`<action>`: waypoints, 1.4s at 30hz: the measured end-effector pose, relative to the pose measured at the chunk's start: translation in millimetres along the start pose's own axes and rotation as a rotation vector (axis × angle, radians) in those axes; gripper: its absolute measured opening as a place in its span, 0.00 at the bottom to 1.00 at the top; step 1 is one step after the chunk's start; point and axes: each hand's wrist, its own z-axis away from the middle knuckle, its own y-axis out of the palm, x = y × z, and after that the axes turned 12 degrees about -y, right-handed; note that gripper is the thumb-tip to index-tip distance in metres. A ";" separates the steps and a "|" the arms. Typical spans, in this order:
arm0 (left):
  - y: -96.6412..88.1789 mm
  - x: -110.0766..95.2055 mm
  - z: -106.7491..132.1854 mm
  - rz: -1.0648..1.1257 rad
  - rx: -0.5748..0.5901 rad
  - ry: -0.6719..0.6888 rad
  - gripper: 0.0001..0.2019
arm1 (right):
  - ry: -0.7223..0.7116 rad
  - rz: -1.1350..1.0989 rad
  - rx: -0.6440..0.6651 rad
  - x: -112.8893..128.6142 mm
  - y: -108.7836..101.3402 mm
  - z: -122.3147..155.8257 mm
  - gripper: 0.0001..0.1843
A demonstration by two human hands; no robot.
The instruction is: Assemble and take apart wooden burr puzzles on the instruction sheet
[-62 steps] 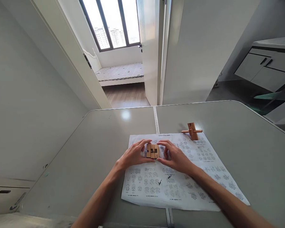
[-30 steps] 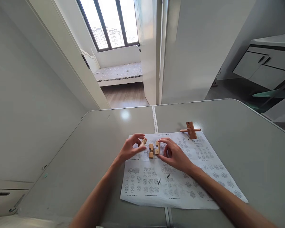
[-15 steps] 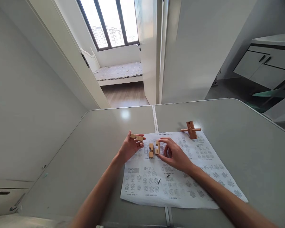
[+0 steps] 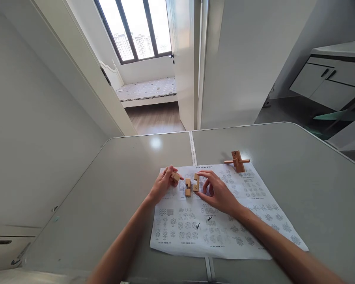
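Observation:
Between its thumb and fingers my left hand (image 4: 163, 184) grips a small notched wooden puzzle piece (image 4: 175, 177), partly covered by the thumb. My right hand (image 4: 217, 192) pinches another notched wooden piece (image 4: 198, 182), which stands over the printed sheet with a dark mark on its near end; its thumb and forefinger are at the two ends. Between the hands, a third notched piece (image 4: 188, 193) rests on the sheet, close to the right hand's piece but apart from it. All lie over a white instruction sheet (image 4: 192, 209) printed with small line drawings.
At the sheet's far right edge stands an assembled wooden cross-shaped puzzle (image 4: 239, 163) with a rod through it. Two small dark-and-white scraps (image 4: 198, 225) lie on the sheet. The grey table (image 4: 130, 165) has a seam down its middle and a doorway beyond.
My left hand has turned and closed further around its piece, tilting it so that more of it is covered. My right hand and the piece on the sheet look unmoved.

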 end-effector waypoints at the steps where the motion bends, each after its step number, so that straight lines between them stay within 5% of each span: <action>1: 0.9 1.1 0.8 -0.094 -0.049 0.034 0.26 | 0.002 0.000 0.001 0.3 0.0 -0.1 0.25; 8: 4.9 10.2 5.2 -0.734 -0.224 0.245 0.16 | -0.019 -0.045 -0.084 -1.2 1.4 -0.3 0.29; 12: 5.9 13.4 5.5 -0.922 -0.281 0.299 0.13 | -0.021 -0.037 -0.110 -4.2 2.0 0.5 0.31; 25: 4.2 16.3 2.6 -0.931 -0.332 0.391 0.09 | 0.178 -0.475 -0.080 -5.0 0.7 -0.4 0.33; 42: 1.5 15.4 2.1 -0.901 -0.306 0.607 0.08 | 0.159 -0.341 -0.160 -2.6 1.3 -3.9 0.31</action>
